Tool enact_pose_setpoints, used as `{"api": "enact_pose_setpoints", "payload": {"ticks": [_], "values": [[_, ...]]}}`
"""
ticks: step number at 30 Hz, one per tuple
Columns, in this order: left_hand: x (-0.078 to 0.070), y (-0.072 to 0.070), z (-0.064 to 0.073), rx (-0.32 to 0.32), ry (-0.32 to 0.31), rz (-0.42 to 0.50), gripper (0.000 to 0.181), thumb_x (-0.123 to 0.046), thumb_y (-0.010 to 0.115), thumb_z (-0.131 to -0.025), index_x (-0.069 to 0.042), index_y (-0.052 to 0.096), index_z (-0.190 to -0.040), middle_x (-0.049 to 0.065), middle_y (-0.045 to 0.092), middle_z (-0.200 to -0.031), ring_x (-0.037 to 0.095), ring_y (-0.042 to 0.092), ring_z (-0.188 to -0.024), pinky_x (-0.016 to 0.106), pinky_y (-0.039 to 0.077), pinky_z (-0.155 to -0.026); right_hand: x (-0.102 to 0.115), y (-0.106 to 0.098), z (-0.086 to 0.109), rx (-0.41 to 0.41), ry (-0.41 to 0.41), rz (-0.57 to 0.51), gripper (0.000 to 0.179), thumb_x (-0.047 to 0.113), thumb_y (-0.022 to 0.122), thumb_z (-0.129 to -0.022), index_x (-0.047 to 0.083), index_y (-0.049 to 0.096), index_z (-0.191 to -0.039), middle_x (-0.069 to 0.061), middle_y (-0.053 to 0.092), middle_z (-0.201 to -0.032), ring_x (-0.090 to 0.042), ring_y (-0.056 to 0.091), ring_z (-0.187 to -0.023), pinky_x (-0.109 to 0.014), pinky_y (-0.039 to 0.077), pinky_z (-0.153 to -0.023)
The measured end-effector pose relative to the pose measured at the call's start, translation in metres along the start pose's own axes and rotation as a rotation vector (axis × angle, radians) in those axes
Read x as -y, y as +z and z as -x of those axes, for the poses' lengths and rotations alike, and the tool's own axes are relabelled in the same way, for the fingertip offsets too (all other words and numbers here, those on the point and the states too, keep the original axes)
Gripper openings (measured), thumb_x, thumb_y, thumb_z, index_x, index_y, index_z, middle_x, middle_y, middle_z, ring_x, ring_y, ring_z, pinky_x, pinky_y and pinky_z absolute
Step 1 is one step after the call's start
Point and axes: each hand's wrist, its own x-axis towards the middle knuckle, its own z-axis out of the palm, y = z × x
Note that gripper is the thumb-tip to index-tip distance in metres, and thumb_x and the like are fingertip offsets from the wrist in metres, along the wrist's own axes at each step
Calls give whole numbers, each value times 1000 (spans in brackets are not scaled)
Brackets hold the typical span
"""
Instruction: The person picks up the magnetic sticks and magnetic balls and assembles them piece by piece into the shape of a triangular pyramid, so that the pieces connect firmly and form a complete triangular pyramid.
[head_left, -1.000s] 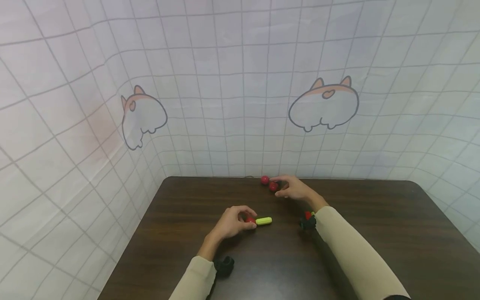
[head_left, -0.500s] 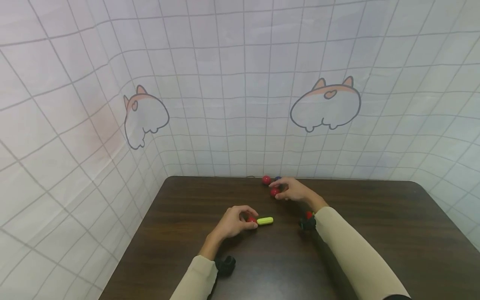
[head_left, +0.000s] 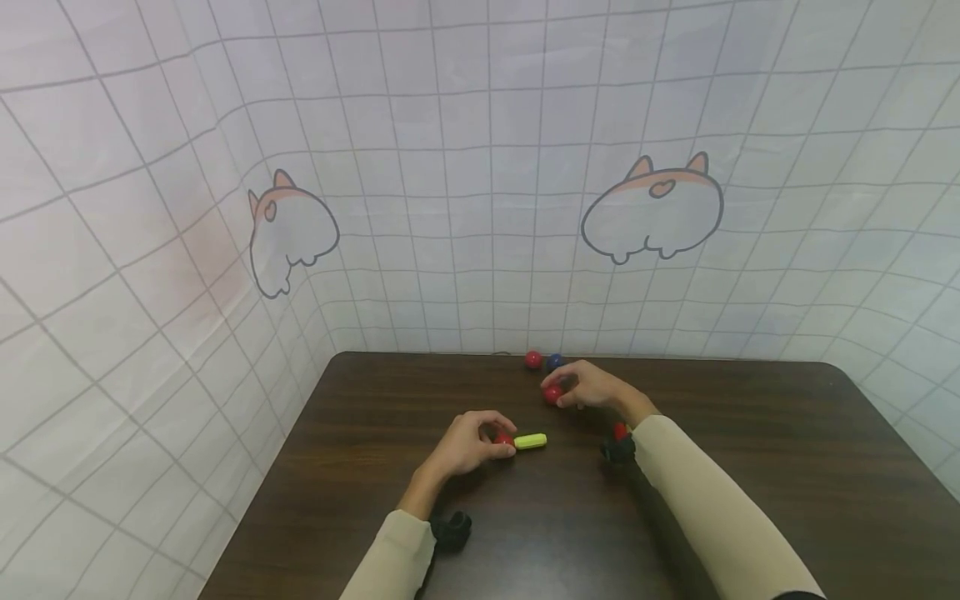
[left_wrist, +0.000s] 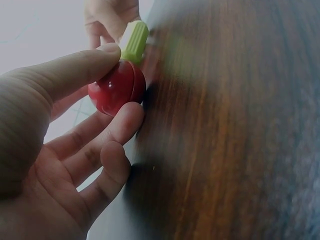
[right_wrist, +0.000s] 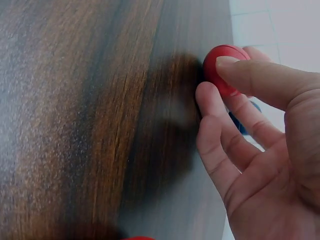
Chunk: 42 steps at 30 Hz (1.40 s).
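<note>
My left hand [head_left: 467, 444] holds a small maraca, its thumb and fingers round the red head [left_wrist: 117, 89]. The ribbed yellow-green handle [head_left: 530, 442] points right along the table. Farther back, my right hand [head_left: 592, 385] grips a glossy red ball [right_wrist: 226, 70] by thumb and fingers, low over or on the table. A seam runs round this ball, and no handle shows on it. Behind that hand lie a second red ball [head_left: 532, 359] and a blue ball [head_left: 555, 362], near the table's back edge.
By the right wrist camera [head_left: 618, 450] lies a red thing [head_left: 621, 431] with a bit of yellow, mostly hidden by the sleeve. The dark wooden table [head_left: 375, 433] ends at a white grid-patterned curtain [head_left: 450, 208] at the back and left.
My right hand has drawn the red ball toward me and slightly right, and the blue ball behind has come into view. My left hand has kept its place with the maraca.
</note>
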Motion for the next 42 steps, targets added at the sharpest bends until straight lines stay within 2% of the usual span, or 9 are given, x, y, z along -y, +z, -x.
{"api": "enact_pose_setpoints", "payload": {"ticks": [4,10,17,26,33,36,42], "values": [[1,1,-1,3,-5,10,27,-26,84,-86,-21,76,-111,-5,70,-92,10,56,-61,27,47,-53,-1,-2,2,12,-8,1,36,3,71,-91,6,68,-127,-17,63,-127,-18,60,-78,-35,56,-68],[2,1,-1,6,-14,22,26,-26,84,-86,-18,76,-110,-3,72,-83,12,62,-62,28,48,-52,-3,-1,7,26,-14,-1,35,3,71,-91,5,69,-126,-17,64,-130,-18,63,-88,-35,59,-68],[2,2,-1,7,-27,36,23,-26,84,-86,-20,75,-106,-1,72,-83,14,66,-63,28,49,-53,-1,-1,13,8,-11,-34,36,6,71,-92,6,68,-127,-16,65,-125,-18,63,-83,-35,57,-64],[2,2,-1,3,-35,54,22,-25,84,-86,-20,76,-106,-1,71,-82,14,65,-62,29,50,-53,0,-4,32,-31,-24,-96,39,11,73,-92,5,66,-130,-14,67,-119,-28,63,-75,-36,56,-59],[2,1,0,-8,-42,73,22,-24,84,-86,-21,75,-106,1,72,-78,15,64,-59,30,52,-54,4,3,51,-69,-86,-122,41,13,73,-94,5,63,-133,-16,66,-122,-17,56,-58,-40,55,-56],[2,1,0,-15,-43,82,22,-24,84,-86,-21,75,-106,1,73,-78,15,65,-60,31,52,-55,5,7,59,-96,-99,-152,41,13,73,-94,5,64,-133,-17,64,-122,-15,54,-57,-40,54,-55],[0,-3,0,-37,-19,120,27,-21,84,-86,-14,75,-110,3,75,-83,18,69,-62,29,52,-54,3,17,71,-145,-107,-197,42,15,74,-94,6,63,-133,-18,65,-121,-15,55,-56,-36,53,-52]]}}
